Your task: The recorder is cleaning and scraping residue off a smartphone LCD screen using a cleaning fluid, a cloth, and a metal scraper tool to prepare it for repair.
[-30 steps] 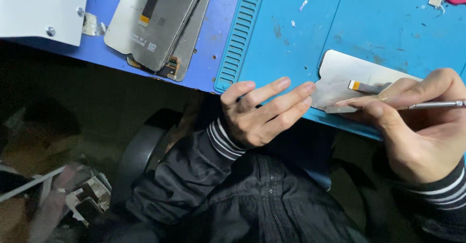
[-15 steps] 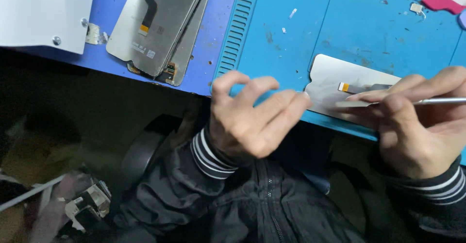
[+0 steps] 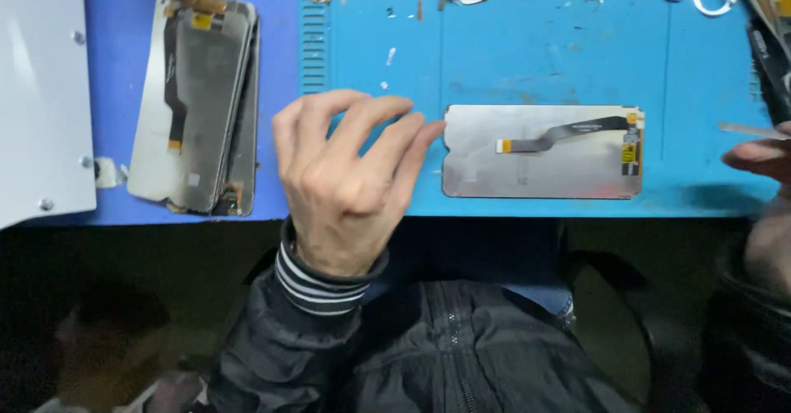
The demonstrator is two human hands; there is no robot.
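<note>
since a second ago left hand (image 3: 350, 184) lifted off, fingers spread, holding nothing; steady screen panel (image 3: 542, 151) at three o'clock. right hand (image 3: 762, 159) pinches thin tool (image 3: 751, 131).

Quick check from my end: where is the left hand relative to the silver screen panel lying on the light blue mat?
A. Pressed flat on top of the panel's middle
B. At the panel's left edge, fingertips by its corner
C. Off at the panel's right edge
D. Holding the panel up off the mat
B: the left hand sits left of the screen panel, its fingertips at the panel's upper-left corner, while the panel lies flat on the mat.
</note>
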